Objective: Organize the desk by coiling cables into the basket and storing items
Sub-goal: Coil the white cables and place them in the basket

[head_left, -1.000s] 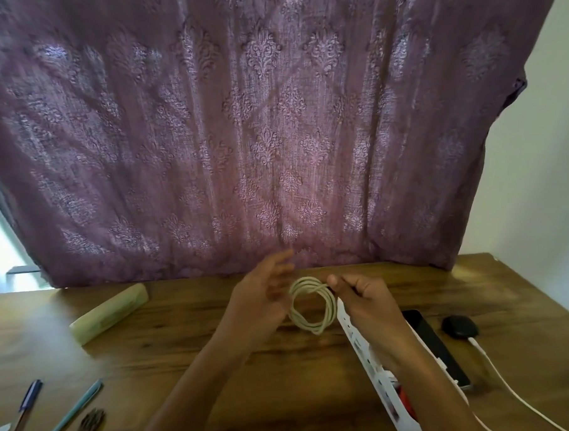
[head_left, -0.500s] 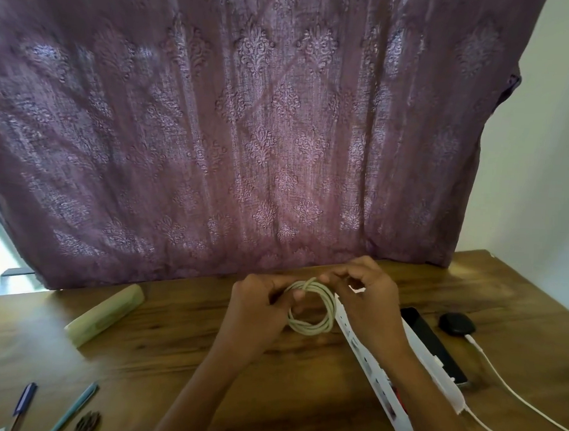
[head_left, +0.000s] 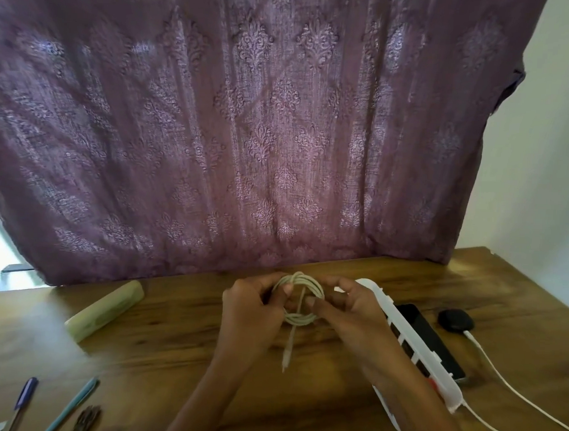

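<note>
A cream cable (head_left: 300,318) wound into a small coil hangs between both hands above the wooden desk (head_left: 173,347). My left hand (head_left: 253,308) grips the coil's left side with the thumb inside the loop. On the right side, my right hand (head_left: 347,311) pinches the coil. One loose end with a plug dangles straight down from the coil toward the desk. No basket is in view.
A white power strip (head_left: 414,348) lies to the right, partly under my right arm, with its white cord (head_left: 513,391) trailing off. Beside it are a black phone (head_left: 434,339) and a black puck-shaped charger (head_left: 455,320). A pale green case (head_left: 104,310) and pens (head_left: 72,405) lie left.
My left hand went from fingers spread beside the coil to gripping it. Both hands now hold the coil closer together, and a loose end has come to hang down below it.
</note>
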Motion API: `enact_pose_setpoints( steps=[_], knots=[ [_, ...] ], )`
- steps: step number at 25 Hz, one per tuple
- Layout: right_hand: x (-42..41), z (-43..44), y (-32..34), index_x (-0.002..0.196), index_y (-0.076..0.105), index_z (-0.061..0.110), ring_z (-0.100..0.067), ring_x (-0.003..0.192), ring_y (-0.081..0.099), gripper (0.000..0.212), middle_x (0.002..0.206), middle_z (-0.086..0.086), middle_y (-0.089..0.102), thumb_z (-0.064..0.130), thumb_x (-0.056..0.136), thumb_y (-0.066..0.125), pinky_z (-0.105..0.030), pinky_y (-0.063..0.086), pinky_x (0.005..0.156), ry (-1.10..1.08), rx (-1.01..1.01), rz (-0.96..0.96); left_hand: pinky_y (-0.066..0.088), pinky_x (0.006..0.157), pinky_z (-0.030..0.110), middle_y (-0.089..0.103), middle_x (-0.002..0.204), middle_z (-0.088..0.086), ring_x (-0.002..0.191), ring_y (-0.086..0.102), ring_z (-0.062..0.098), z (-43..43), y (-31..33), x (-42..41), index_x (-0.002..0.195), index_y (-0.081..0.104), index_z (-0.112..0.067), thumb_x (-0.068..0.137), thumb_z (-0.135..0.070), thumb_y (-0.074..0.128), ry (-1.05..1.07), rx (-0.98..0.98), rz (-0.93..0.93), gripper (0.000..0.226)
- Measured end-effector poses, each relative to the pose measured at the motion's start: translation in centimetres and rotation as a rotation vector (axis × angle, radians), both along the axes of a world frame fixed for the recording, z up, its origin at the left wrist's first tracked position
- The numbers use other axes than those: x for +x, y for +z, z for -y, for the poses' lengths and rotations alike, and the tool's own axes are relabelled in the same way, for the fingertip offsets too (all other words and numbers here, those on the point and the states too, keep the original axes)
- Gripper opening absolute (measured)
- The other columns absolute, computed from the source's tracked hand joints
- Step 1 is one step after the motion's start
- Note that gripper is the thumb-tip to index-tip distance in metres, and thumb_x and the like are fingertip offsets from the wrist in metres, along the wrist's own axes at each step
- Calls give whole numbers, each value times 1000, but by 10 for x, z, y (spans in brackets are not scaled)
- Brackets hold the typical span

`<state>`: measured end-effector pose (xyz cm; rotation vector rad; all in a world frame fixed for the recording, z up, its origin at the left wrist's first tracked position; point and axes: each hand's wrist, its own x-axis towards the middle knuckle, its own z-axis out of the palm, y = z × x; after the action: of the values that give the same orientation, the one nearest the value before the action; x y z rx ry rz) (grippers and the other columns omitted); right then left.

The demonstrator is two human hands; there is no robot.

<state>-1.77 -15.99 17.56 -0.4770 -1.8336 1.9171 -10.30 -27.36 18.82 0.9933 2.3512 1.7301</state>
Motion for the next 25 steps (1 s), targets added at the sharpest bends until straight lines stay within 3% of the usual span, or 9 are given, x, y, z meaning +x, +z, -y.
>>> enact_pose_setpoints(
  steps=[5, 10, 12, 15, 16, 18, 21, 25],
  knots=[
    [-4, -3, -5, 106, 53, 2, -17, 73, 70, 30, 82, -9, 72, -3, 78, 64, -23, 54, 62, 15, -345, -23, 43, 59, 2, 62, 58, -34, 67, 62, -13, -2, -7, 0, 85, 71, -30, 86, -12, 62, 24, 5, 25, 21],
    [-5, -5, -13, 106, 55, 1, -24, 80, 68, 44, 90, -15, 69, 11, 66, 70, -33, 53, 76, 181, -701, -138, 51, 62, 14, 71, 68, -19, 66, 66, -1, -5, -7, 4, 74, 66, -41, 86, -12, 61, 25, 82, 92, 32],
    [-6, 0, -11, 96, 55, 5, -18, 81, 68, 31, 94, -12, 69, 12, 70, 69, -30, 53, 73, 109, -537, -149, 53, 67, 20, 72, 71, -14, 69, 67, 3, -6, -10, 2, 73, 67, -41, 87, -11, 61, 73, 119, 99, 34],
    [-8, 7, -13, 82, 62, 15, 5, 78, 61, 17, 89, 0, 64, 16, 72, 76, -10, 48, 63, -333, 259, -89, 53, 69, 24, 72, 69, -16, 70, 67, 3, -7, -15, 0, 65, 66, -47, 86, -13, 62, 145, 148, 121, 41],
    [-7, 9, -16, 78, 64, 18, 6, 78, 59, 13, 86, 3, 60, 18, 73, 76, -8, 46, 62, -413, 420, -111, 52, 67, 21, 70, 66, -19, 67, 66, 0, -7, -16, -1, 65, 66, -48, 86, -14, 62, 171, 154, 128, 40],
    [-7, 16, -18, 78, 70, 20, 3, 77, 56, 13, 83, 5, 56, 32, 75, 75, -9, 43, 59, -463, 525, -125, 49, 60, 11, 67, 61, -26, 61, 63, -6, -6, -15, 0, 74, 70, -41, 86, -15, 63, 216, 178, 138, 29],
    [-8, 23, -22, 76, 72, 20, -1, 73, 54, 31, 78, 6, 56, 51, 71, 72, -10, 41, 58, -451, 582, -45, 42, 55, 2, 62, 55, -32, 61, 59, -13, -7, -13, 5, 87, 72, -32, 85, -16, 63, 254, 179, 121, 18],
    [-11, 25, -16, 79, 72, 21, 1, 75, 57, 13, 81, 4, 64, 34, 77, 70, -8, 43, 63, -343, 400, 46, 41, 54, 3, 66, 59, -27, 60, 60, -10, -7, -14, 8, 83, 69, -38, 86, -13, 62, 215, 212, 112, 26]
  ],
)
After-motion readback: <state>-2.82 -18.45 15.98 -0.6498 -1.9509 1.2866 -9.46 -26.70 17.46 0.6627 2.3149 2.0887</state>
